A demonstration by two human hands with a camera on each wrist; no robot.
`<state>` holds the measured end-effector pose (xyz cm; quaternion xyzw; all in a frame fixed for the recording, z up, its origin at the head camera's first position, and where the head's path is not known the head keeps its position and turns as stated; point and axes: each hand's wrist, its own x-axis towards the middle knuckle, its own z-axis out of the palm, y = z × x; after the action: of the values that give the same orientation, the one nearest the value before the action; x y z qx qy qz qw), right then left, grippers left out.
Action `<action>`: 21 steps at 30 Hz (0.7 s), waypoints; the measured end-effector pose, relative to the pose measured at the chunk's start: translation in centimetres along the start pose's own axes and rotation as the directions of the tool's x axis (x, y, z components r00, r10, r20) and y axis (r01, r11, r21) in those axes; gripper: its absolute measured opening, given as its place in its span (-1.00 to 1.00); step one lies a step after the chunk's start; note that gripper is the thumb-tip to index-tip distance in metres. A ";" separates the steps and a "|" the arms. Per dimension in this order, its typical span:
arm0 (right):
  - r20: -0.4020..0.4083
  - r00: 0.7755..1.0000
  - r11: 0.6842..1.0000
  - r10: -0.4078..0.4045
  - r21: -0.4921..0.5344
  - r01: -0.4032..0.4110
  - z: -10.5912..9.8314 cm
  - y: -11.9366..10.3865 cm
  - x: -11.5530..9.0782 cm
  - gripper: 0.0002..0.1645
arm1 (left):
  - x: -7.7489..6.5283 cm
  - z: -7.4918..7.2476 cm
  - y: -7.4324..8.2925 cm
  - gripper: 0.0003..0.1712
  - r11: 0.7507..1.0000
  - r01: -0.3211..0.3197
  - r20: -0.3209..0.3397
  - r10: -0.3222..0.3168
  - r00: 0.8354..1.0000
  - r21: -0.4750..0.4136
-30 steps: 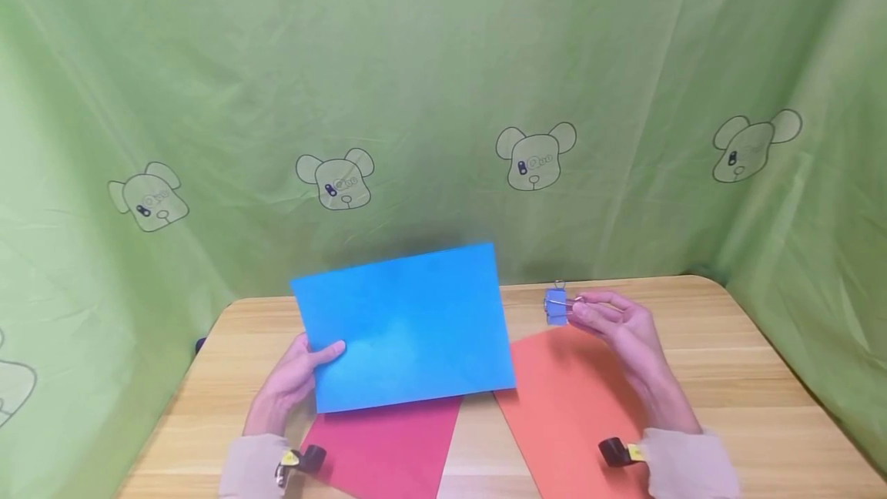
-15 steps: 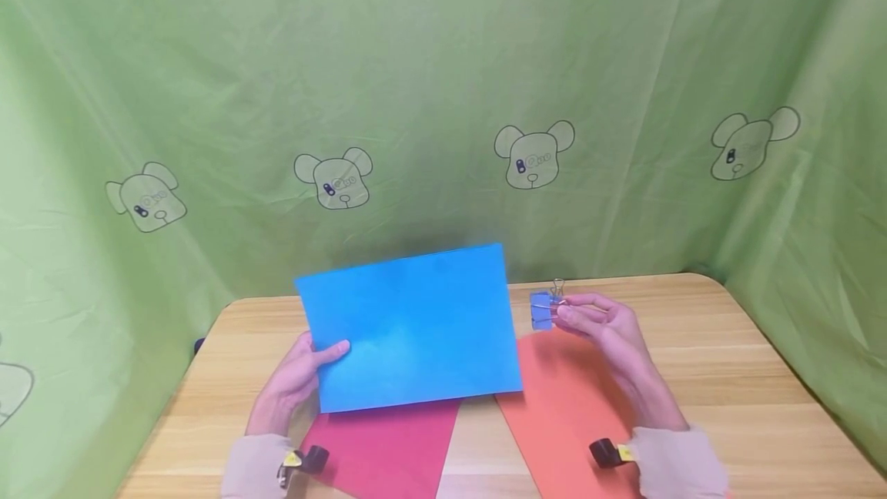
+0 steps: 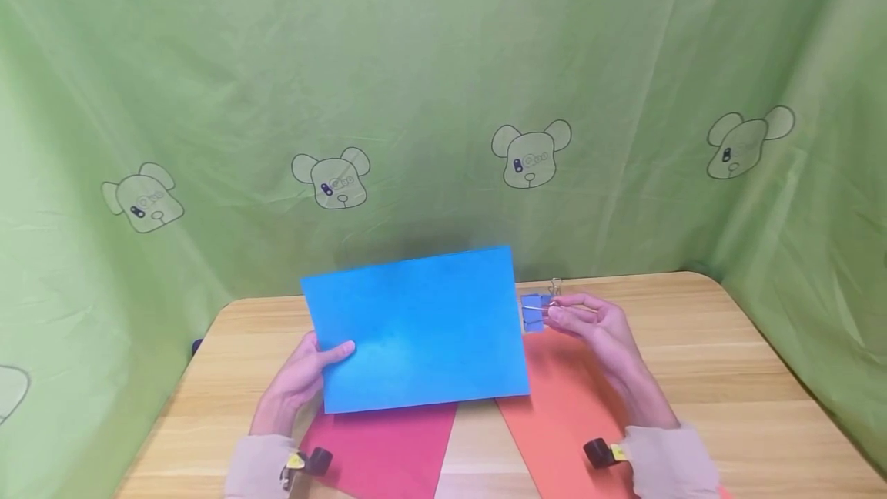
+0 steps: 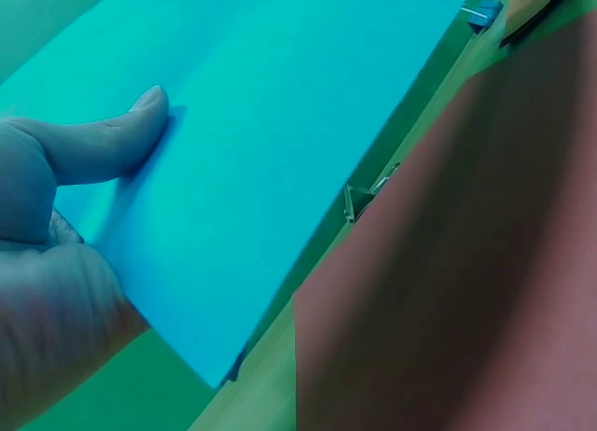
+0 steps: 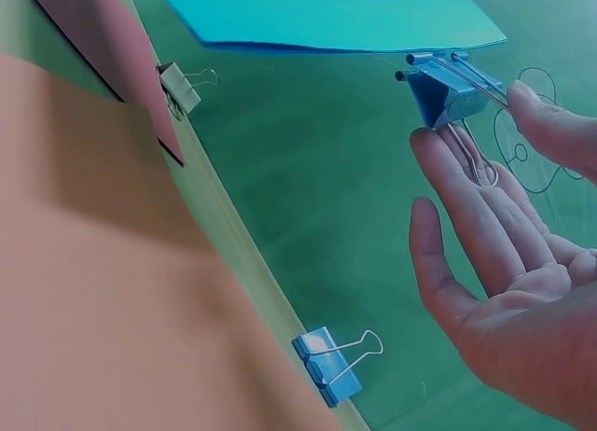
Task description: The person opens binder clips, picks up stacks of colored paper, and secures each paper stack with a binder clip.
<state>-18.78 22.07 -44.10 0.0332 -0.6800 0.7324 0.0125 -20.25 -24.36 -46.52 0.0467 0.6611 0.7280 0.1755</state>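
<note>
A blue sheet of paper (image 3: 423, 329), layered at its edge in the right wrist view, is held up tilted over the table. My left hand (image 3: 301, 376) pinches its left side, with the thumb (image 4: 112, 142) on the front face. The other left fingers are hidden behind the paper. My right hand (image 3: 599, 329) holds a blue binder clip (image 3: 532, 313) by its wire handles, between thumb and fingers. In the right wrist view, the mouth of that binder clip (image 5: 452, 93) is right at the blue paper's edge (image 5: 364, 30).
Beneath the blue paper lie a magenta sheet (image 3: 388, 445) and an orange sheet (image 3: 575, 406) on the wooden table (image 3: 748, 376). A second blue binder clip (image 5: 328, 368) and a pale binder clip (image 5: 180, 88) stand near the back edge. Green curtain (image 3: 430, 83) surrounds the table.
My right hand has moved left with the binder clip, up to the blue paper's right edge. The blue paper has shifted slightly right in my left hand.
</note>
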 end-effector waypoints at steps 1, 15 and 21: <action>0.000 1.000 1.000 0.000 -0.005 0.000 0.0 0.0 0.0 -0.55 | 0.0 0.0 0.0 -0.44 1.000 0.000 0.001 0.000 1.000 0.001; 0.026 1.000 0.999 -0.014 -0.028 0.015 0.2 0.2 0.1 -0.52 | 0.2 0.5 -0.2 -0.42 1.000 0.019 -0.017 -0.019 1.000 -0.012; 0.026 1.000 0.999 -0.017 -0.037 0.018 0.3 0.4 0.1 -0.46 | 0.3 0.7 -0.4 -0.48 0.998 0.019 0.009 -0.018 1.000 -0.055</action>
<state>-18.92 21.76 -44.45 0.0485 -0.6934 0.7188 0.0108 -20.26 -23.60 -46.89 0.0389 0.6403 0.7442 0.1863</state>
